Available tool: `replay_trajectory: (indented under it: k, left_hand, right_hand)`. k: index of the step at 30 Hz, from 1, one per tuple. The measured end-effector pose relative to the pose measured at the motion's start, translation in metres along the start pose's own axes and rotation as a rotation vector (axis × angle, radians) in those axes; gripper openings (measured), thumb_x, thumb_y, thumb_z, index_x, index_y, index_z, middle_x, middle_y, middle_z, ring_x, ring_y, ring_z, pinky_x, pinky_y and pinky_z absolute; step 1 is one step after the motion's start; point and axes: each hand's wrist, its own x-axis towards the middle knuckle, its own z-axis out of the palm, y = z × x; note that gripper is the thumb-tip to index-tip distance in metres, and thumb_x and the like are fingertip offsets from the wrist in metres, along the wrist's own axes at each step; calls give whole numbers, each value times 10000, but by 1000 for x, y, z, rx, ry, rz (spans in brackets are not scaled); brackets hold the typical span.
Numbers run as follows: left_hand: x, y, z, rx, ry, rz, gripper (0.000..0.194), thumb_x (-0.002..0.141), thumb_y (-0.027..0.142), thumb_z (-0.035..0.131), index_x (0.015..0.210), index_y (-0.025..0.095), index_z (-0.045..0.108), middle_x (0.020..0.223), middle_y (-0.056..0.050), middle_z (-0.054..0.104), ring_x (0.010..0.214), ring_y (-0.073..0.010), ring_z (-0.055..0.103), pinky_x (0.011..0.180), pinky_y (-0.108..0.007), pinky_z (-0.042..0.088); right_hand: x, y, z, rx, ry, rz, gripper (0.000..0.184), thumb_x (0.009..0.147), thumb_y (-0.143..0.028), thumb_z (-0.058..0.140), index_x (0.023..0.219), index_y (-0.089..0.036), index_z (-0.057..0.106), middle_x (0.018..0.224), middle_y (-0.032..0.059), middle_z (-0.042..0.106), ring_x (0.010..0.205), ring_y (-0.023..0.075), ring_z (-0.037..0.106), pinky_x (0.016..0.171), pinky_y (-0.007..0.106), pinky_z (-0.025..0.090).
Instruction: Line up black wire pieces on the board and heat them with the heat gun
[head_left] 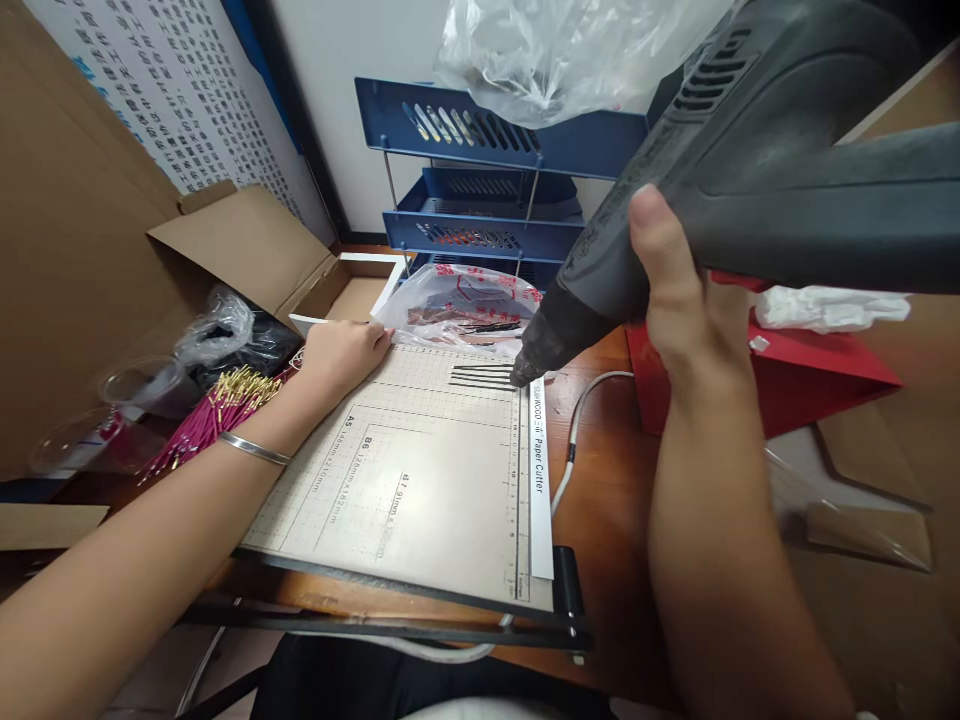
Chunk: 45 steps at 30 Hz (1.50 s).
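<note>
My right hand [679,270] is wrapped round the body of a dark grey heat gun [667,190] that slants down to the left. The nozzle tip is at the right ends of several thin black strips [480,377]; whether it touches them I cannot tell. These strips lie side by side near the far right corner of a paper cutter [442,480] with a printed grid. My left hand [346,355] rests at the cutter's far left edge, its fingers curled and partly hidden, so what they grip cannot be made out.
Blue tray racks [480,230] stand behind the cutter, with a clear plastic bag [555,60] on top. A bag with red print [465,295] lies beyond the board. Left are magenta wires [202,420] and an open carton [255,250]; right, a white cable [574,430] and red box [810,370].
</note>
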Motion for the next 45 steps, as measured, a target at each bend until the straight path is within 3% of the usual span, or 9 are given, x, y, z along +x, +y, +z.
replay_trajectory:
  k: [5, 9, 18, 23, 27, 30, 33, 36, 45]
  left_hand:
    - [2, -3, 5, -36, -25, -69, 656, 1049, 514, 268, 1107, 161, 818, 1033, -218, 805, 1019, -408, 754, 729, -388, 465]
    - [3, -4, 7, -49, -48, -89, 659, 1043, 540, 275, 1121, 175, 818, 1041, -212, 804, 1018, -410, 748, 730, -395, 473]
    - [-1, -3, 1, -89, -83, -70, 652, 1045, 536, 283, 1093, 169, 819, 1067, -227, 802, 979, -409, 747, 714, -403, 482]
    - [-30, 17, -10, -155, -36, 5, 519, 1032, 480, 337, 966, 175, 752, 984, -186, 793, 953, -373, 733, 718, -406, 481]
    - [-55, 48, -20, -349, 70, 187, 452, 1037, 430, 348, 1075, 162, 710, 1168, -177, 757, 1123, -350, 667, 934, -475, 508]
    - [-66, 65, -24, -437, 40, 283, 587, 1046, 507, 374, 1435, 130, 601, 1524, -182, 614, 1387, -361, 559, 1140, -538, 440]
    - [-73, 73, -25, -450, -36, 382, 810, 1059, 651, 341, 1677, 128, 338, 1760, -140, 325, 1637, -337, 281, 1331, -568, 209]
    - [-78, 74, -23, -429, -91, 449, 831, 1063, 723, 265, 1712, 204, 301, 1791, -72, 219, 1686, -314, 131, 1364, -602, 43]
    - [-87, 72, -16, -403, -125, 441, 740, 1083, 710, 217, 1696, 320, 358, 1781, -13, 219, 1683, -333, 118, 1336, -698, 55]
  right_hand:
    - [3, 3, 1, 70, 66, 27, 525, 905, -520, 743, 1330, -218, 688, 1464, 19, 683, 1499, 217, 547, 1398, 466, 213]
    - [3, 2, 1, 12, 14, -20, 436, 934, -503, 729, 1286, -247, 716, 1396, -8, 718, 1459, 198, 585, 1410, 434, 162]
    - [0, 10, 6, 4, 149, 89, 655, 807, -591, 841, 1318, -198, 725, 1476, 74, 680, 1522, 256, 520, 1376, 492, 280]
    - [1, 11, 5, 37, 183, 137, 719, 801, -606, 841, 1366, -187, 691, 1489, 90, 668, 1511, 258, 535, 1370, 473, 288]
    - [1, 8, 1, 40, 159, 107, 737, 823, -629, 813, 1390, -178, 681, 1506, 85, 660, 1510, 258, 539, 1358, 458, 312]
    - [1, 6, -1, 49, 128, 59, 655, 860, -608, 790, 1355, -189, 701, 1488, 79, 675, 1492, 230, 557, 1342, 392, 333]
    - [1, 4, -4, 23, 102, 16, 606, 899, -599, 753, 1344, -193, 692, 1473, 78, 683, 1485, 216, 563, 1344, 380, 319]
    - [1, 3, -6, 1, 95, 59, 625, 888, -612, 758, 1362, -213, 677, 1499, 69, 667, 1520, 226, 529, 1344, 404, 321]
    - [2, 3, -4, 11, 52, 74, 582, 876, -563, 786, 1327, -200, 726, 1458, 55, 703, 1472, 253, 577, 1363, 461, 303]
